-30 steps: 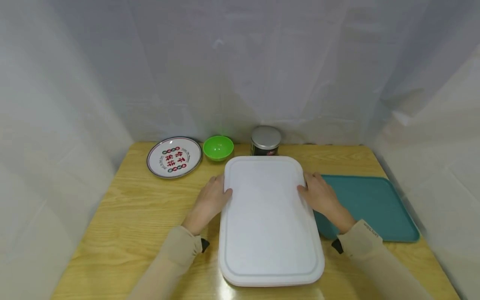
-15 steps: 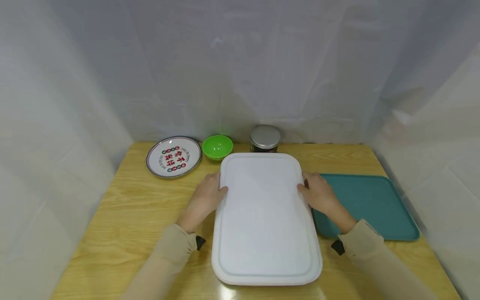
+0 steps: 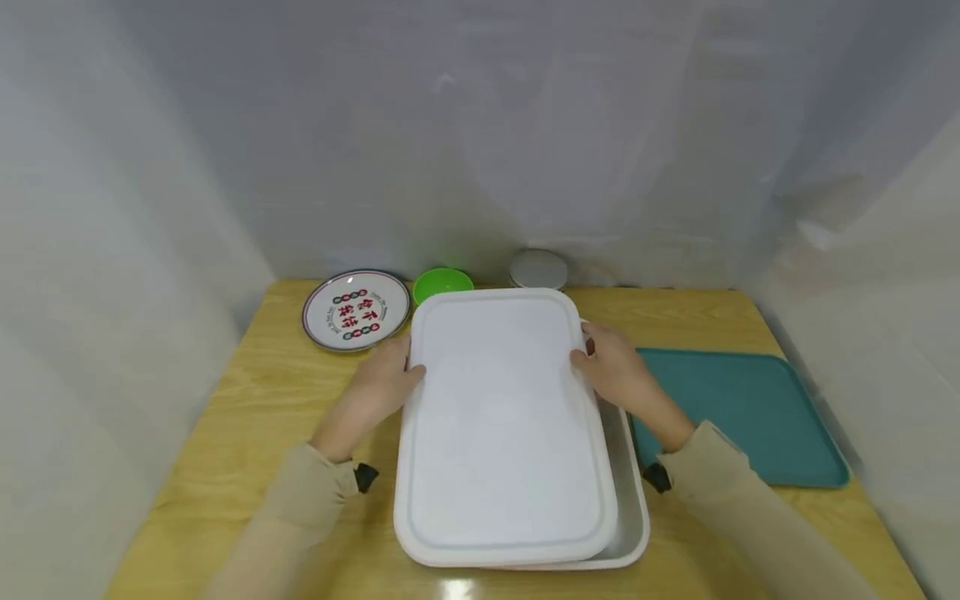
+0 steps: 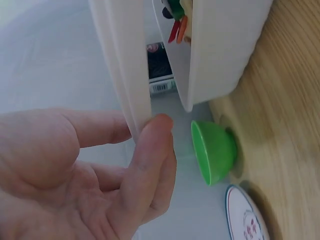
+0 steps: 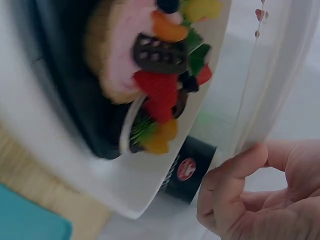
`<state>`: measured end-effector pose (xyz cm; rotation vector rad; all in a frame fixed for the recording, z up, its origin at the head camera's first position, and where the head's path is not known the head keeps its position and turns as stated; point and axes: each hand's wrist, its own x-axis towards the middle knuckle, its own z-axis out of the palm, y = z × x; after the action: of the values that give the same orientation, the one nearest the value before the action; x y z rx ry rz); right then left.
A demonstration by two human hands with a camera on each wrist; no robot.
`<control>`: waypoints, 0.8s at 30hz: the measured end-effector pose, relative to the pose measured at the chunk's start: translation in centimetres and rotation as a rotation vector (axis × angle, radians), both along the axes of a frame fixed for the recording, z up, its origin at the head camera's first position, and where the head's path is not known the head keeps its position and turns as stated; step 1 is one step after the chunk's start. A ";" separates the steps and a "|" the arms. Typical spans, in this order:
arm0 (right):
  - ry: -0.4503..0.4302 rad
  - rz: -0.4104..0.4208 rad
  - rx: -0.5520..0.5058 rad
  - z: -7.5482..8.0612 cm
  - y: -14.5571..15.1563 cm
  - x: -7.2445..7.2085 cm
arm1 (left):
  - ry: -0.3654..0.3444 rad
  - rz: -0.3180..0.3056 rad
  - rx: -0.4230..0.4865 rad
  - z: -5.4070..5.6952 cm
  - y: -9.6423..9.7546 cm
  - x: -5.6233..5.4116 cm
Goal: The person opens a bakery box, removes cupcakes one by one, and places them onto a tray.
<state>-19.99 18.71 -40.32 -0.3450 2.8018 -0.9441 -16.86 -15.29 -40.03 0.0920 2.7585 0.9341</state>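
A white rectangular lid (image 3: 502,425) with rounded corners is raised at a tilt above a white box (image 3: 632,500). My left hand (image 3: 378,379) pinches the lid's left edge between thumb and fingers. On the opposite edge, my right hand (image 3: 618,367) grips it the same way. Through the gap, the right wrist view shows the box contents: a blurred pink-topped, cake-like piece (image 5: 120,55), a red strawberry-like piece (image 5: 160,92) and other colourful bits, with something dark beneath. From the head, the lid hides most of the inside.
Behind the box stand a green bowl (image 3: 442,282) and a dark can with a silver lid (image 3: 538,269). A white plate with red characters (image 3: 356,310) lies at the back left. On the right is a teal tray (image 3: 738,417). Whitish sheeting (image 3: 480,167) encloses the wooden table (image 3: 262,450).
Both hands have lifted the lid and shifted it left, uncovering the box's right side. The lid now hides more of the green bowl and the can.
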 end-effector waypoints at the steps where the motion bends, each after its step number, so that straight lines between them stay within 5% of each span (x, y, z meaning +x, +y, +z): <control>1: 0.018 0.008 0.004 0.1 -0.4 -0.1 | 0.004 -0.002 -0.006 0.2 -0.3 0.1; 5: 0.094 0.036 0.020 0.4 -2.1 -0.2 | 0.013 0.004 -0.035 1.1 -1.9 0.4; 14: 0.099 0.076 0.055 1.4 -6.6 -0.1 | -0.060 0.063 -0.016 2.6 -5.9 1.9; 24: 0.056 0.117 -0.020 0.3 -11.0 -0.1 | -0.043 0.046 -0.085 2.6 -10.1 3.0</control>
<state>-20.13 7.74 -39.97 -0.5399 2.7887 -0.9508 -13.91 -25.37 -37.43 -0.0052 2.7671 0.8188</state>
